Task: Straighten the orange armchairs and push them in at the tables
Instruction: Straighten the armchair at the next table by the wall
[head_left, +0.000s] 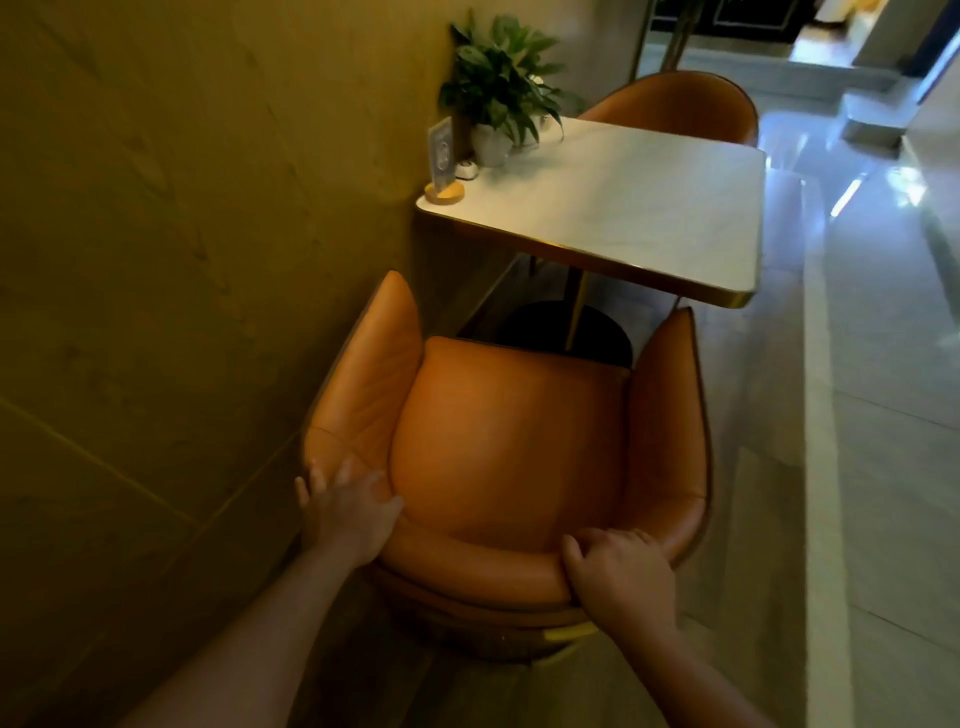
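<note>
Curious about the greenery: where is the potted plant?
In the head view, the potted plant stands on the table, far left corner, against the wall.

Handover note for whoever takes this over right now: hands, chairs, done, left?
Hands: left hand rests on the near armchair's back rim, wall side; right hand grips the rim on the other side.
The near armchair stands short of the table, seat not under it.
The far armchair looks pushed in already.
Left: push the near one in, square to the table.
</note>
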